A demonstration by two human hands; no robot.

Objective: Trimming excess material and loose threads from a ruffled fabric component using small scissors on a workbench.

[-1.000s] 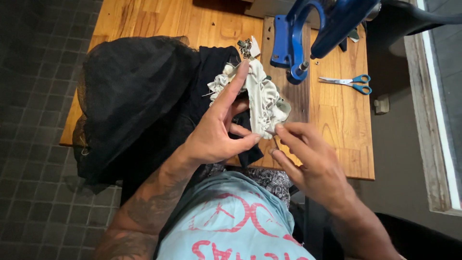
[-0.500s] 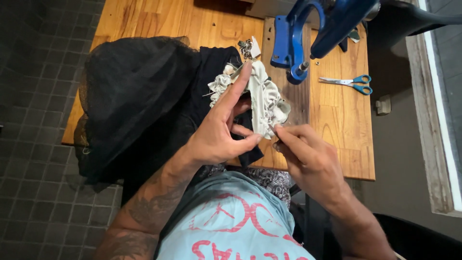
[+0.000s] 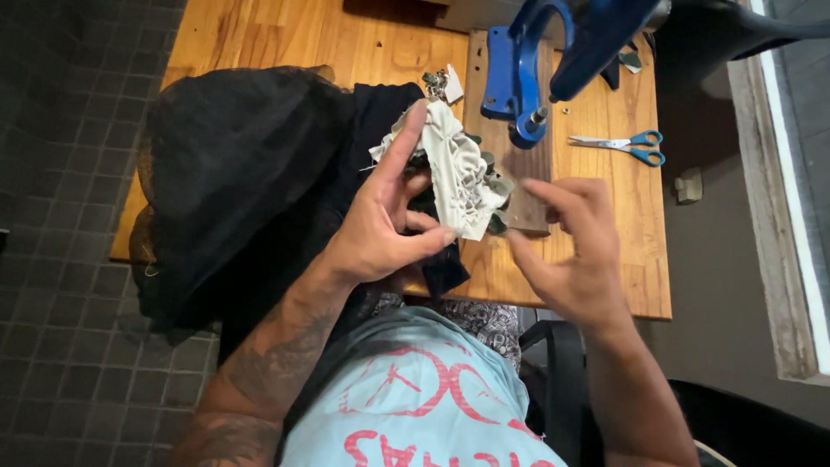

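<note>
Head-camera view: a pale, crumpled piece of fabric (image 3: 458,177) with dark trim is pinched by the left hand (image 3: 380,225), thumb pressed against its lower corner and the index finger stretched straight up along its left edge. The fabric is held above the near part of a wooden table (image 3: 596,259), partly over a dark garment (image 3: 380,121) that lies across the tabletop. The right hand (image 3: 575,251) is seen just to the right of the fabric, apart from it, with fingers spread and loosely curled and nothing held between them.

Behind the fabric, a narrow wooden board (image 3: 519,186) is laid on the table, and on it a blue press tool (image 3: 519,73) is mounted, its curved arm reaching over the board's far end. Blue-handled scissors (image 3: 622,145) are lying closed on the table to the right of the board, well apart from both hands. A heap of black mesh cloth (image 3: 233,173) is draped over the table's left edge and hangs toward the dark tiled floor (image 3: 60,329). A light blue shirt (image 3: 415,398) with red print is seen at the bottom, worn by the person.
</note>
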